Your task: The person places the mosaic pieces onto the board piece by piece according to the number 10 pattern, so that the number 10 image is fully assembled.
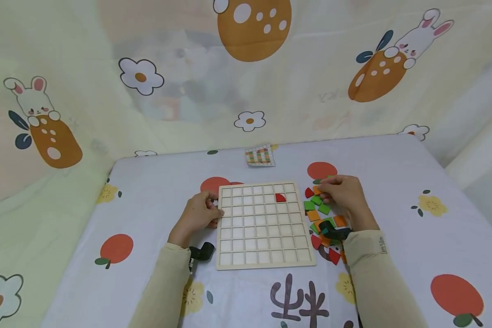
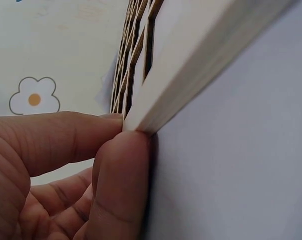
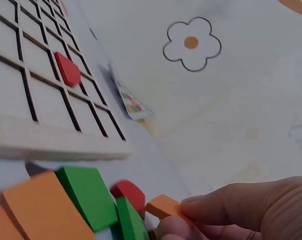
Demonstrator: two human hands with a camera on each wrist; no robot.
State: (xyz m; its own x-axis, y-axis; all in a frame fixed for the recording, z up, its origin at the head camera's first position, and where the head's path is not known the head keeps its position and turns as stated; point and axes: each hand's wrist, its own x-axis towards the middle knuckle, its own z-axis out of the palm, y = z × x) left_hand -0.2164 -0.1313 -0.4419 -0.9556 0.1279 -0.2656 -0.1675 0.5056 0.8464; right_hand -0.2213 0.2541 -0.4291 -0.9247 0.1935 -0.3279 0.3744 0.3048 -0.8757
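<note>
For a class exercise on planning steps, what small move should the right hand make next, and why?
Probably the right hand should carry the orange tile to a bare cell of the board: it pinches that tile, the left hand holds the board's left edge, and only one red piece sits in the grid.

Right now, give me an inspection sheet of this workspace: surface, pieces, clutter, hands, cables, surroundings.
Surface: pale cloth with printed fruit and flowers.
Job's things: wooden grid board, one red piece on it; loose red, green and orange pieces heaped along its right side.
Clutter: small patterned sheet beyond the board.
Hands: left hand pinches the board's edge; right hand pinches an orange piece.
Cables: none clearly made out.
Surroundings: printed cream hanging behind.
</note>
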